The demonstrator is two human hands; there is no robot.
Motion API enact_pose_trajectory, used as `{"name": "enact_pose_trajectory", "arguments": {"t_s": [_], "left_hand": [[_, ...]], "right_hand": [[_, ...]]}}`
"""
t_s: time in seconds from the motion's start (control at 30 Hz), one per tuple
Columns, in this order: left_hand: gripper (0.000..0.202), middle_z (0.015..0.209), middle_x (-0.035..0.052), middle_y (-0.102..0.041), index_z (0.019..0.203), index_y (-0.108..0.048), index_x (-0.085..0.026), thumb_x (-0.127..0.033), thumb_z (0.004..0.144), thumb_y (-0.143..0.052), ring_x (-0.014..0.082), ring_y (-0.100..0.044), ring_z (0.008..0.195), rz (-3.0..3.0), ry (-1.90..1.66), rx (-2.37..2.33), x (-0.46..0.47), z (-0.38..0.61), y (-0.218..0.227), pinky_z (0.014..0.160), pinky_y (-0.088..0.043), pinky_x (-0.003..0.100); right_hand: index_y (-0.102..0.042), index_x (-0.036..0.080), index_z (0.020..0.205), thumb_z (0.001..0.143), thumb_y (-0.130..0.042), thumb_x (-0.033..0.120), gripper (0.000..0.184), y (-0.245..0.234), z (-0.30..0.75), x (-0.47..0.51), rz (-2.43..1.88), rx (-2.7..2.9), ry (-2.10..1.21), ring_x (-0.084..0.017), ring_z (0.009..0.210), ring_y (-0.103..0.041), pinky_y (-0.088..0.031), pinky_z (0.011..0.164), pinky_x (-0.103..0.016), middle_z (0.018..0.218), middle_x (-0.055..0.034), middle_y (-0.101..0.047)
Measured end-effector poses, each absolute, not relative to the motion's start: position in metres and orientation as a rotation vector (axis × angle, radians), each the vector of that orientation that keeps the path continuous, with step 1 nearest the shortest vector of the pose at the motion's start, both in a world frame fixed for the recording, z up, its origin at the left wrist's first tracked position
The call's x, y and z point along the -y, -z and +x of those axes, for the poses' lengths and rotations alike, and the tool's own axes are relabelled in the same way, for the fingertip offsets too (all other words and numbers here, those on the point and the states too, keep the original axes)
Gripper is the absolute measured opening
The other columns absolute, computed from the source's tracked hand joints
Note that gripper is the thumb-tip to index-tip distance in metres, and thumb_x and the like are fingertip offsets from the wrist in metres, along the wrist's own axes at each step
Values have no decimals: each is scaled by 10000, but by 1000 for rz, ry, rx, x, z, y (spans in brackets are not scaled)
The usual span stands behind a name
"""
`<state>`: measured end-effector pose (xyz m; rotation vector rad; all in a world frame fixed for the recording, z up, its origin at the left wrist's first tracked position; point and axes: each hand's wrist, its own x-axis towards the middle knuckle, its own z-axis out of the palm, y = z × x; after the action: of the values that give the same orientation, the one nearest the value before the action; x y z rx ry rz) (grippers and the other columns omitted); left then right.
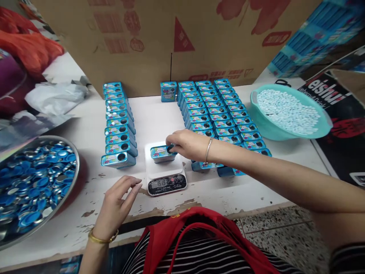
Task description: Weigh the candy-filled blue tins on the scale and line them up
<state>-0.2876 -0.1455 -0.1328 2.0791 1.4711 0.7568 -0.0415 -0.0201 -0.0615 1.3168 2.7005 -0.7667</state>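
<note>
A small blue tin (161,153) with a round hole in its lid sits on a white digital scale (165,176) near the table's front edge. My right hand (186,144) reaches over from the right, its fingertips at the tin's hole; whether it pinches anything there is hidden. My left hand (118,201) hovers just left of the scale's display, fingers loosely curled, holding nothing. A single row of the same tins (118,123) runs back on the left, and a wider block of tins (219,114) lies on the right, partly under my right forearm.
A metal bowl of blue round caps (34,182) sits at the left edge. A teal basin of pale small candies (288,112) stands at the right. A large cardboard box (171,38) walls the back. One tin (169,91) stands upright near it.
</note>
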Motion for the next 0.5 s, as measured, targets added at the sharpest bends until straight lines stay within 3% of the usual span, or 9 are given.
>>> {"name": "enact_pose_trajectory", "arguments": {"t_s": [0.13, 0.27, 0.33, 0.5], "left_hand": [[150, 904, 57, -633, 936, -622, -187, -281, 900, -512, 159, -588, 869, 2060, -755, -1483, 145, -290, 137, 774, -475, 275], [142, 909, 50, -634, 930, -625, -183, -264, 899, -513, 149, -584, 864, 2074, -749, -1479, 142, -290, 140, 779, -467, 268], [139, 905, 47, -634, 926, -626, -183, -260, 898, -514, 148, -585, 866, 2072, -757, -1483, 142, -290, 142, 785, -465, 267], [140, 887, 45, -629, 921, -628, -180, -261, 897, -517, 148, -586, 855, 2037, -775, -1504, 143, -293, 145, 769, -462, 268]], "right_hand": [[-635, 106, 1091, 839, -580, 161, 264, 61, -45, 20, 1289, -2689, 744, -182, 819, -567, -394, 720, -271, 934, -116, -661], [-664, 124, 965, 806, -609, 111, 168, 59, -43, 21, 1397, -2785, 863, -143, 750, -548, -406, 698, -254, 845, -72, -650], [-655, 129, 922, 813, -568, 69, 152, 57, -37, 21, 1571, -2774, 1178, -107, 659, -527, -414, 633, -230, 763, -38, -630], [-620, 122, 927, 847, -558, 137, 102, 57, -6, 22, 1877, -1994, 2542, -30, 465, -409, -332, 402, -160, 759, -24, -621]]}}
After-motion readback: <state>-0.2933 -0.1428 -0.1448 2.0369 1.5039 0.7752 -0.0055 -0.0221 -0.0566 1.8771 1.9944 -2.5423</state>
